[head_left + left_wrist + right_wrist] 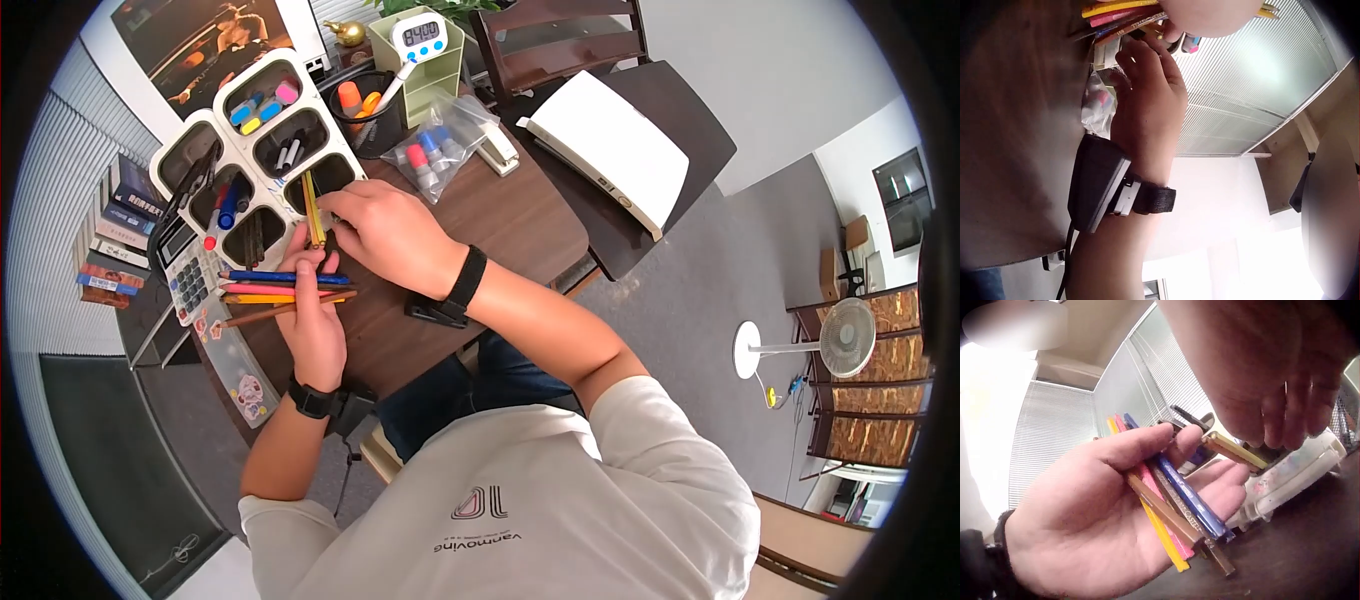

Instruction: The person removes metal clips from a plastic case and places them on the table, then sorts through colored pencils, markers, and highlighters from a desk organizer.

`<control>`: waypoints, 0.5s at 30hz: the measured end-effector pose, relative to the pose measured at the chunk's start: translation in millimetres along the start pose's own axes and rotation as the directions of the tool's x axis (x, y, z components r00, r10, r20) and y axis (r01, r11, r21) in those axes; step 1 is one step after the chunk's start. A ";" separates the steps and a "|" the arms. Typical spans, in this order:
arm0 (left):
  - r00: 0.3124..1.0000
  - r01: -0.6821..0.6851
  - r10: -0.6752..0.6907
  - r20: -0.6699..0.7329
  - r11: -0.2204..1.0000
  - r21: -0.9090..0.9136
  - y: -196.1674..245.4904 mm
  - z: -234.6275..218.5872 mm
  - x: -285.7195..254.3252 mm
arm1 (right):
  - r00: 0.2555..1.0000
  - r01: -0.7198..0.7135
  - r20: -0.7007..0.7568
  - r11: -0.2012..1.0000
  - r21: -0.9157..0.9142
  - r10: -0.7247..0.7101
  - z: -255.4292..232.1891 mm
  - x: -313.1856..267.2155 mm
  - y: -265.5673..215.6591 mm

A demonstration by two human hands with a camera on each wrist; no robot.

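A bundle of coloured pencils [262, 288], in blue, pink, yellow and brown, lies across my left hand [318, 335], which grips them under the thumb. In the right wrist view, the pencils [1166, 506] fan out over the palm. My right hand [400, 235] pinches a few yellow pencils [314, 215] at the near compartment of a white pen organizer [248, 168]. These yellow pencils [1238, 450] slant toward that compartment, close beside the curled right fingers [1275, 422]. Other compartments hold highlighters [262, 112] and pens [228, 205].
A calculator [188, 285] and a stickered clear case [240, 375] lie left of the hands. Beyond the organizer stand a mesh cup [372, 130] and a digital timer [420, 38]. A plastic bag of markers [435, 150] and a stapler [497, 150] lie to the right.
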State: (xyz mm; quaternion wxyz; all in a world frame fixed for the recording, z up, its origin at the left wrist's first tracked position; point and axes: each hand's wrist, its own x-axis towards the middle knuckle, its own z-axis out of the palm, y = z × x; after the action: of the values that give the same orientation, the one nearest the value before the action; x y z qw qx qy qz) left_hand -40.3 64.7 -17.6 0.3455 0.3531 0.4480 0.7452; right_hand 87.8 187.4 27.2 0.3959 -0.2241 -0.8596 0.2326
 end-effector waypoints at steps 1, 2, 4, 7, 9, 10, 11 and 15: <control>1.000 -0.005 0.006 0.015 0.999 -0.032 0.0 0.3 -0.7 | 1.000 0.023 0.001 1.000 0.019 -0.023 0.8 -0.2 2.1; 0.999 -0.008 0.010 0.031 0.998 -0.065 -0.1 1.1 -1.4 | 0.999 0.044 0.002 0.998 0.036 -0.044 1.5 -0.7 3.6; 1.000 0.003 -0.001 0.025 0.997 -0.074 3.1 5.0 -2.2 | 0.998 0.066 -0.015 0.995 0.068 -0.065 5.3 -1.5 5.0; 0.999 0.006 -0.003 0.041 0.996 -0.087 1.0 2.1 -3.6 | 0.998 0.069 -0.013 0.994 0.089 -0.068 5.9 -3.8 5.1; 0.997 -0.006 0.012 0.071 0.996 -0.089 1.7 0.4 -1.8 | 0.999 0.052 -0.003 0.996 0.073 -0.052 4.4 -2.9 4.1; 0.997 -0.008 0.013 0.079 0.999 -0.053 2.5 0.8 -1.3 | 0.999 0.034 0.003 0.997 0.070 -0.034 3.4 -3.2 3.3; 0.996 -0.010 0.011 0.087 1.000 -0.018 2.3 1.3 -1.6 | 1.000 0.014 0.010 0.998 0.067 -0.015 2.8 -4.1 3.0; 0.996 -0.002 0.005 0.094 1.000 -0.027 1.1 -0.8 -2.0 | 0.999 0.031 0.024 0.996 0.085 -0.034 4.7 -3.4 5.0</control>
State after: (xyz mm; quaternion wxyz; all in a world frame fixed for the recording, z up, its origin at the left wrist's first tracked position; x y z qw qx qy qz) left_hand -40.1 62.4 -17.3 0.3697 0.3840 0.4205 0.7342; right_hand 87.1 188.4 19.5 0.3976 -0.1903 -0.8576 0.2650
